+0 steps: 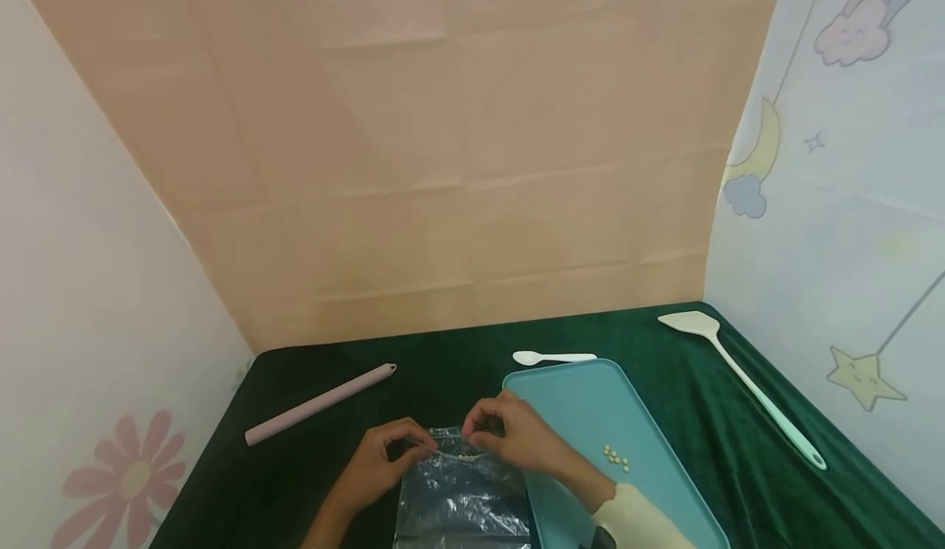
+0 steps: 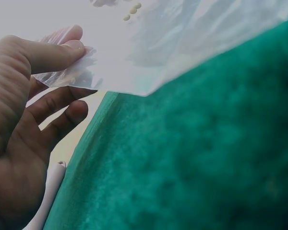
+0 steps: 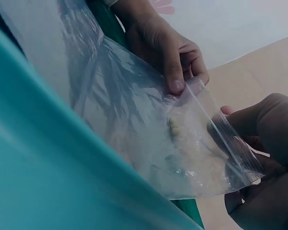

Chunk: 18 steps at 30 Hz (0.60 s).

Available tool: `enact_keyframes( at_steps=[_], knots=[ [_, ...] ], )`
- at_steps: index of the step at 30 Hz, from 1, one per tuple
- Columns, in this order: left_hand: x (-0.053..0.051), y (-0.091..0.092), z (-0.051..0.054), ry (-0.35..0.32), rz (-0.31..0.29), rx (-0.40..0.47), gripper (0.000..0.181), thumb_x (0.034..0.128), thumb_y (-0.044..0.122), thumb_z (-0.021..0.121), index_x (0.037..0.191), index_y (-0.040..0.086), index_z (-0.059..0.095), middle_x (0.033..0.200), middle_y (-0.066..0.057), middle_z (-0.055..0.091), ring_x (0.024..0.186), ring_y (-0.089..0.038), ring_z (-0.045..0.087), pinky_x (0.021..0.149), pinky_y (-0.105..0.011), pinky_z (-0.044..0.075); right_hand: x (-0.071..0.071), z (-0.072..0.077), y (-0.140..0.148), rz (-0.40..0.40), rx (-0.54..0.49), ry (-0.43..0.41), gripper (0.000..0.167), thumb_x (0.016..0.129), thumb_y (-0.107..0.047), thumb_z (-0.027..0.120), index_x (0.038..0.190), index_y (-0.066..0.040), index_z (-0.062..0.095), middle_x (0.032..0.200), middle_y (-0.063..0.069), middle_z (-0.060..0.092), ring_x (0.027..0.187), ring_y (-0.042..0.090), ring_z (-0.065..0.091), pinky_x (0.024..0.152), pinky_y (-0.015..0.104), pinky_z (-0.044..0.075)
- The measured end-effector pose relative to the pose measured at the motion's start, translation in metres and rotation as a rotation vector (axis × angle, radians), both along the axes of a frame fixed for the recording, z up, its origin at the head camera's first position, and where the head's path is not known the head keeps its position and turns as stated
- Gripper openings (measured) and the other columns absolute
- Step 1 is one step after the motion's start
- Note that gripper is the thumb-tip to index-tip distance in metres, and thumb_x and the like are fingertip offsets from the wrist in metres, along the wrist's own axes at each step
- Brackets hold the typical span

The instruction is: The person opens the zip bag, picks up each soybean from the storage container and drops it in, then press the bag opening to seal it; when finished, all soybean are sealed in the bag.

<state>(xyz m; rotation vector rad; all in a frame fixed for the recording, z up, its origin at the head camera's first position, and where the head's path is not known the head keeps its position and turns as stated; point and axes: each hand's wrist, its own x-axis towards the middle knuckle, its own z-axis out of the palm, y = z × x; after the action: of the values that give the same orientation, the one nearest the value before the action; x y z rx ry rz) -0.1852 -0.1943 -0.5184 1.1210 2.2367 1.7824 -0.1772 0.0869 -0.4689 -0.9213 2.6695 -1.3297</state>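
A clear plastic zip bag (image 1: 465,504) lies at the table's front, partly beside the tray. My left hand (image 1: 380,460) pinches one side of its top edge between thumb and fingers, plain in the left wrist view. At the other side of the same edge, my right hand (image 1: 520,436) grips the bag by the zip strip; the right wrist view shows its fingers (image 3: 245,122) there. A few small pale yellow pellets (image 3: 173,127) are inside the bag, below the zip. Several similar pellets (image 1: 616,457) sit on the blue tray (image 1: 583,397), right of my right hand.
Behind the tray lies a small white spoon (image 1: 550,358). A long pale spatula (image 1: 753,385) lies along the right side, and a pink rod (image 1: 321,404) with a hole at its end rests at the left. Dark green cloth (image 1: 458,352) covers the table, with walls on three sides.
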Motion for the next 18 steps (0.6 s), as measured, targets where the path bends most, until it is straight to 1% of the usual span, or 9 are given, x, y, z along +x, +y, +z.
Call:
enact_keyframes(
  at_steps=[5,9,11,14,16,18],
  knots=[
    [-0.008,0.001,-0.001,-0.002,0.001,-0.016,0.013,0.0980,0.009,0.065,0.110,0.009,0.071,0.105,-0.006,0.071,0.090,-0.024,0.067,0.078,-0.035,0.054,-0.004,0.001,0.001,-0.011,0.006,-0.035,0.012,0.093,-0.022,0.074,0.098,-0.033,0.073,0.090,-0.022,0.066,0.086,0.016,0.050,0.073,0.028,0.045],
    [-0.011,-0.001,-0.001,0.012,0.002,-0.007,0.014,0.0976,0.008,0.065,0.111,0.009,0.071,0.104,-0.007,0.071,0.088,-0.023,0.067,0.076,-0.035,0.055,-0.009,0.007,0.004,-0.008,-0.021,-0.054,0.008,0.096,-0.026,0.070,0.100,-0.032,0.073,0.092,-0.020,0.068,0.089,0.013,0.056,0.077,0.033,0.047],
    [-0.011,-0.002,-0.001,0.022,0.000,0.004,0.015,0.0974,0.006,0.065,0.111,0.008,0.070,0.104,-0.008,0.070,0.086,-0.023,0.066,0.074,-0.034,0.054,-0.012,0.015,0.008,-0.012,-0.038,-0.065,0.007,0.097,-0.030,0.068,0.102,-0.033,0.072,0.093,-0.020,0.068,0.091,0.009,0.059,0.081,0.037,0.047],
    [-0.012,-0.006,0.001,0.039,0.001,0.023,0.016,0.0969,0.003,0.065,0.112,0.006,0.070,0.103,-0.009,0.070,0.082,-0.024,0.064,0.072,-0.034,0.054,-0.018,0.034,0.023,-0.023,-0.050,-0.058,0.007,0.098,-0.034,0.067,0.104,-0.033,0.071,0.097,-0.019,0.068,0.091,0.007,0.061,0.084,0.044,0.045],
    [-0.013,-0.009,0.002,0.045,0.010,0.031,0.016,0.0967,0.002,0.065,0.112,0.006,0.070,0.103,-0.009,0.070,0.080,-0.025,0.063,0.071,-0.034,0.054,-0.022,0.047,0.041,-0.035,-0.035,-0.032,0.008,0.097,-0.034,0.068,0.104,-0.031,0.071,0.097,-0.018,0.068,0.091,0.008,0.061,0.084,0.045,0.043],
    [-0.014,-0.011,0.003,0.049,0.012,0.037,0.017,0.0967,0.002,0.064,0.112,0.006,0.070,0.103,-0.010,0.069,0.080,-0.026,0.062,0.070,-0.034,0.053,-0.023,0.057,0.064,-0.046,-0.011,-0.008,0.008,0.097,-0.030,0.068,0.105,-0.029,0.071,0.098,-0.016,0.068,0.091,0.010,0.061,0.082,0.044,0.044]
  ],
)
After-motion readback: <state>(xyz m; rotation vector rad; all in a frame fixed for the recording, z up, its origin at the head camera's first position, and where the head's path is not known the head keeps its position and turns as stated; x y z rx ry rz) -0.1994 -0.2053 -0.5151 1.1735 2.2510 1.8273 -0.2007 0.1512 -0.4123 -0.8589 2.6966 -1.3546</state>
